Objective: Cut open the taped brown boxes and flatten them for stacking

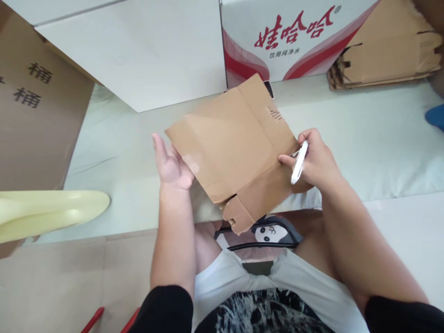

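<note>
A flattened brown cardboard box (229, 138) is tilted above the table between my hands, its creased flaps hanging toward my lap. Its left edge rests against my left hand (173, 164), whose thumb stands out away from the cardboard; the other fingers are partly hidden behind it. On the right side, my right hand (314, 155) pinches the box's edge, thumb on top. The same hand holds a slim white tool (300, 163) that looks like a small box cutter; no blade can be made out.
Along the back stand a plain white box (138, 51) and a white-and-red printed carton (294, 37). Folded cardboard boxes (388, 58) are stacked at the back right. A large brown carton (34, 120) and a pale yellow curved object (55, 210) are at the left. A pale green cloth (364, 138) covers the table.
</note>
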Action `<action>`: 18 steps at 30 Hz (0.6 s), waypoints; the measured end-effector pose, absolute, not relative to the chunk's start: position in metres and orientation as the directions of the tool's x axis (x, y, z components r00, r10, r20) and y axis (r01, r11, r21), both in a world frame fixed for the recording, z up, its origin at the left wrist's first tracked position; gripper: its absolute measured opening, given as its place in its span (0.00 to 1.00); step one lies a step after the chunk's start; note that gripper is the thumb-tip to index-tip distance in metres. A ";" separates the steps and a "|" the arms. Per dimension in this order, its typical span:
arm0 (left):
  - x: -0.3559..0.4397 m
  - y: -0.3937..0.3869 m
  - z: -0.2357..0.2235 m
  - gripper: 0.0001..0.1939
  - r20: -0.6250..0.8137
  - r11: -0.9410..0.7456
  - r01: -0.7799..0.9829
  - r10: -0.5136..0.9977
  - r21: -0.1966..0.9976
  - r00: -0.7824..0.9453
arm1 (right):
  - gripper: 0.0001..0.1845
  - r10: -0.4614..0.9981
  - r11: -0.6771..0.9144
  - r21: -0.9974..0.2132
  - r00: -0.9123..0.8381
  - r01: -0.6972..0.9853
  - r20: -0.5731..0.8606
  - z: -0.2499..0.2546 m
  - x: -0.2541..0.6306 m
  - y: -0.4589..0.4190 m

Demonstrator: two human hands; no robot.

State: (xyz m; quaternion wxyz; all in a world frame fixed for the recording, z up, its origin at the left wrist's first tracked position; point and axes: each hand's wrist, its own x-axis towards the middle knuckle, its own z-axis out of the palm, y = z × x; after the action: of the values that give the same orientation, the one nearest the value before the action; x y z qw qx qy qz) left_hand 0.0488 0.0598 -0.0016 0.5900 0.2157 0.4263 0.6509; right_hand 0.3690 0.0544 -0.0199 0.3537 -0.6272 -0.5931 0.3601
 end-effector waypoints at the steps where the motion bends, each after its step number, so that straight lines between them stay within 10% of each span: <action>1: 0.049 0.059 -0.003 0.14 -0.203 0.051 -0.570 0.957 0.820 -0.205 | 0.33 0.997 -0.062 -0.858 0.065 0.509 -0.034 -0.021 0.368 0.055; 9: 0.038 0.062 -0.010 0.06 -0.189 -0.096 -0.596 0.898 0.797 -0.397 | 0.23 0.970 -0.126 -0.958 0.236 0.258 -0.064 -0.015 0.369 0.055; 14: 0.032 0.067 -0.014 0.10 -0.187 -0.122 -0.632 0.897 0.765 -0.400 | 0.28 0.956 -0.285 -0.938 0.018 -0.199 -0.294 -0.008 0.357 0.053; 18: 0.040 0.064 -0.009 0.07 -0.185 -0.095 -0.638 0.915 0.764 -0.358 | 0.30 0.959 -0.273 -0.928 0.000 -0.253 -0.283 -0.008 0.343 0.050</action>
State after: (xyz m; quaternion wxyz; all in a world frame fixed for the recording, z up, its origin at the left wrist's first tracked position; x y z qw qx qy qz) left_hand 0.0397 0.0637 -0.0092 0.5398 0.1725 0.4016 0.7194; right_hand 0.3428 0.0499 -0.0085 0.4924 -0.5076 -0.3476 0.6156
